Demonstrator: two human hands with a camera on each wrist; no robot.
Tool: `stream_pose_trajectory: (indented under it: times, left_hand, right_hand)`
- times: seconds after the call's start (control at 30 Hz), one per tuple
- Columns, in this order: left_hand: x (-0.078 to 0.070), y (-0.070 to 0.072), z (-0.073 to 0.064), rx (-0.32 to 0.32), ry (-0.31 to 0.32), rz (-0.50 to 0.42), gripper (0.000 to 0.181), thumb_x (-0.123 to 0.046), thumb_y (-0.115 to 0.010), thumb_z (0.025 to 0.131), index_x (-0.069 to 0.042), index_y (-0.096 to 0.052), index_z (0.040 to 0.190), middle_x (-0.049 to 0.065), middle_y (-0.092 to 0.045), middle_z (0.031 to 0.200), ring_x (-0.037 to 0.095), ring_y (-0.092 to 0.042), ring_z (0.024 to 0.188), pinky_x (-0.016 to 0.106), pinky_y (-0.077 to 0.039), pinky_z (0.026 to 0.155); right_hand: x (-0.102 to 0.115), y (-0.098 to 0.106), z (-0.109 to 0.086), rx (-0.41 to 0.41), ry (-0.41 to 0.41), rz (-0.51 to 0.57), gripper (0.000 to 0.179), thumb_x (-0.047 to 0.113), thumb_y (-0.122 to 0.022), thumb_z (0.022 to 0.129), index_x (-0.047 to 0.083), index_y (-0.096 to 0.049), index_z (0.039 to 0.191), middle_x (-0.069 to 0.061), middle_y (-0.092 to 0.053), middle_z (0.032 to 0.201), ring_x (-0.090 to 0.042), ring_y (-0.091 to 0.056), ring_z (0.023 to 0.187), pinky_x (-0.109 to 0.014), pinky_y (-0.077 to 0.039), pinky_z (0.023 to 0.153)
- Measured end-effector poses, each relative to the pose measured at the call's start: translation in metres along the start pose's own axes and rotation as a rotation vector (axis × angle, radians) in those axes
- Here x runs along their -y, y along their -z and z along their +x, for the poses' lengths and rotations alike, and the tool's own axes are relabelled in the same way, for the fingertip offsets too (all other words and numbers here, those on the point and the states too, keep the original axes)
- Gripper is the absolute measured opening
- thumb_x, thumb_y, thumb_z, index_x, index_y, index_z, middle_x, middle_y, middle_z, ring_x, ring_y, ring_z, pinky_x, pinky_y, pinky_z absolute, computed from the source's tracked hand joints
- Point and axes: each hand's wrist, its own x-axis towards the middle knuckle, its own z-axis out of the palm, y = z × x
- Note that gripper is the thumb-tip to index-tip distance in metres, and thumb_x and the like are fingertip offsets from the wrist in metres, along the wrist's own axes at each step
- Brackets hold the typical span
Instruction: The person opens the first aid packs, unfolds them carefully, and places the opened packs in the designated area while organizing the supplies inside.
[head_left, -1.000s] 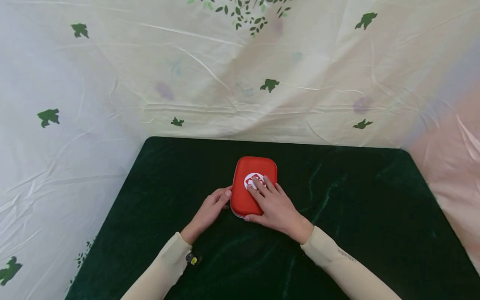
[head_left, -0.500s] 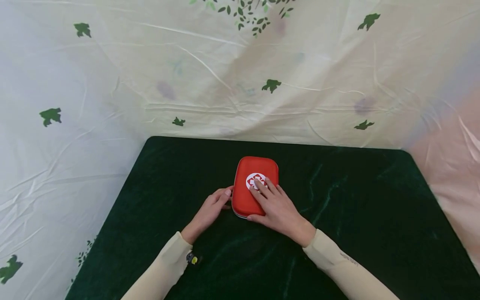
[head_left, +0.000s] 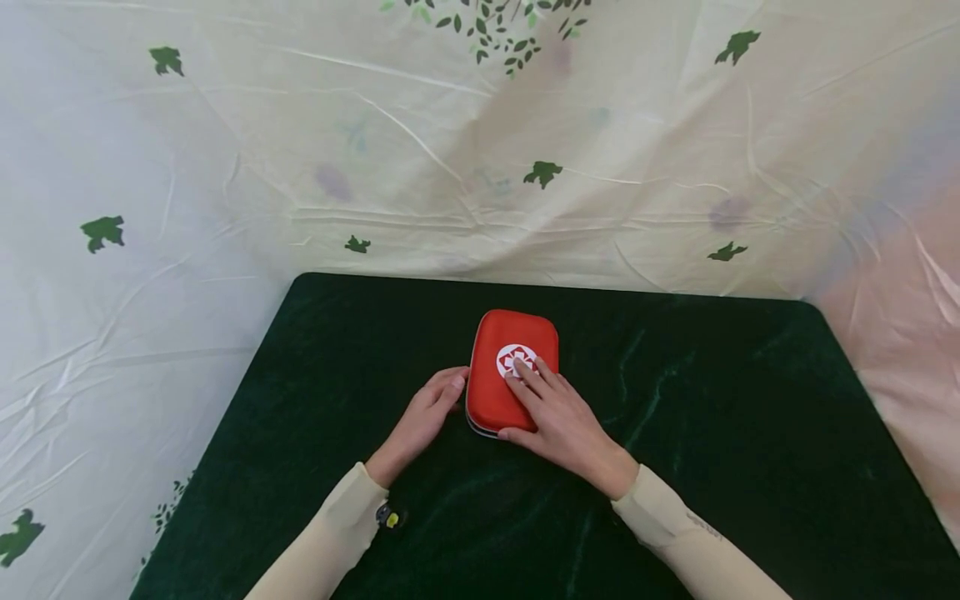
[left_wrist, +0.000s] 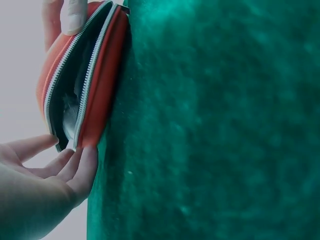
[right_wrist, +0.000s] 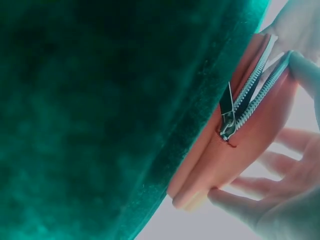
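A red zippered first-aid case (head_left: 504,327) with a round white emblem lies on the dark green tabletop. Its zip (left_wrist: 90,67) is parted along the side toward me, and a dark gap runs between lid and base. My right hand (head_left: 566,429) lies over the lid with fingers spread, thumb at the near edge. At the case's left side is my left hand (head_left: 422,417), one fingertip on the lid's zip edge and other fingertips against the base in the left wrist view. Something pale shows inside the gap. A zip pull (right_wrist: 227,112) hangs at the right end.
Green velvety cloth covers the table (head_left: 720,417). Behind and beside it hang pale curtains (head_left: 420,150) printed with green birds and leaves. A dark round object with a yellow spot (head_left: 387,517) sits at my left sleeve cuff.
The lid's near side stands slightly higher, so more dark gap shows. My right hand has shifted slightly right with the case; the left fingers have stayed against its side.
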Motion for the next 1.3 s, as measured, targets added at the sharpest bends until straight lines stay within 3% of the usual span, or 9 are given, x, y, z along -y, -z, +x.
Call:
stream_pose_trajectory:
  times: [0.1,0.23,0.47,0.7,0.77,0.9,0.97,1.07,1.3]
  left_hand:
    - [0.001,-0.001,0.003,-0.011,-0.044,0.033,0.070,-0.079,-0.040,0.094,-0.036,-0.058,0.146,-0.012,-0.046,0.154,0.020,-0.045,0.140,0.060,-0.039,0.112]
    - [-0.003,-0.004,0.002,-0.018,-0.096,0.039,0.060,-0.072,-0.039,0.101,-0.038,-0.057,0.147,-0.012,-0.046,0.155,0.018,-0.043,0.142,0.061,-0.034,0.116]
    - [-0.028,-0.005,-0.007,-0.002,-0.223,0.081,0.059,-0.054,-0.033,0.111,-0.018,-0.053,0.153,0.006,-0.045,0.159,0.028,-0.044,0.144,0.053,-0.038,0.116]
    - [-0.009,-0.008,0.006,-0.011,-0.220,0.077,0.046,-0.049,-0.036,0.112,-0.033,-0.055,0.151,-0.006,-0.044,0.158,0.020,-0.042,0.145,0.056,-0.031,0.119]
    - [-0.021,-0.008,0.001,-0.017,-0.228,0.103,0.047,-0.048,-0.037,0.112,-0.029,-0.056,0.150,-0.003,-0.045,0.158,0.023,-0.043,0.144,0.058,-0.032,0.118]
    - [-0.057,-0.010,-0.014,-0.037,-0.224,0.159,0.049,-0.043,-0.044,0.110,-0.014,-0.059,0.148,0.008,-0.047,0.157,0.032,-0.046,0.141,0.059,-0.040,0.112]
    - [-0.070,-0.011,-0.018,-0.043,-0.200,0.197,0.049,-0.038,-0.049,0.109,-0.010,-0.058,0.148,0.010,-0.046,0.157,0.034,-0.047,0.141,0.059,-0.043,0.110]
    - [-0.073,-0.009,-0.017,-0.043,-0.162,0.304,0.049,-0.033,-0.054,0.107,-0.009,-0.055,0.149,0.010,-0.044,0.159,0.032,-0.047,0.142,0.055,-0.045,0.110]
    - [-0.068,0.000,-0.007,0.013,-0.138,0.505,0.058,-0.033,-0.058,0.105,-0.012,-0.045,0.157,0.016,-0.036,0.164,0.037,-0.039,0.148,0.059,-0.034,0.117]
  right_hand:
    - [-0.001,0.001,-0.003,-0.018,-0.004,0.010,0.083,0.054,-0.072,0.094,0.013,-0.042,0.159,-0.012,-0.033,0.167,-0.039,-0.026,0.154,-0.061,-0.034,0.117]
    - [0.000,0.001,-0.006,-0.045,-0.005,0.017,0.086,0.054,-0.072,0.093,0.012,-0.040,0.160,-0.012,-0.031,0.168,-0.038,-0.027,0.154,-0.059,-0.033,0.118]
    - [0.007,0.000,-0.002,-0.121,0.002,-0.001,0.095,0.056,-0.075,0.090,0.011,-0.034,0.162,-0.013,-0.029,0.168,-0.036,-0.028,0.154,-0.059,-0.034,0.118]
    - [0.014,0.002,0.003,-0.168,0.011,-0.014,0.095,0.055,-0.076,0.089,0.012,-0.033,0.163,-0.012,-0.031,0.168,-0.036,-0.033,0.152,-0.059,-0.037,0.115]
    - [0.014,0.004,0.003,-0.172,0.019,-0.021,0.093,0.053,-0.076,0.089,0.013,-0.035,0.162,-0.012,-0.033,0.167,-0.036,-0.036,0.150,-0.058,-0.039,0.114]
    - [0.013,0.008,-0.001,-0.191,0.030,-0.031,0.089,0.050,-0.077,0.089,0.014,-0.038,0.161,-0.011,-0.035,0.166,-0.034,-0.042,0.147,-0.053,-0.049,0.106]
    - [0.012,0.011,-0.004,-0.202,0.023,-0.016,0.087,0.049,-0.078,0.089,0.014,-0.040,0.159,-0.010,-0.037,0.165,-0.034,-0.045,0.145,-0.052,-0.054,0.100]
    - [0.010,0.015,-0.008,-0.203,-0.001,0.020,0.087,0.048,-0.078,0.089,0.015,-0.040,0.159,-0.008,-0.036,0.166,-0.032,-0.047,0.142,-0.051,-0.058,0.093]
    - [0.005,0.022,-0.018,-0.223,-0.036,0.108,0.087,0.045,-0.079,0.089,0.016,-0.039,0.160,-0.007,-0.034,0.167,-0.033,-0.051,0.139,-0.052,-0.055,0.098]
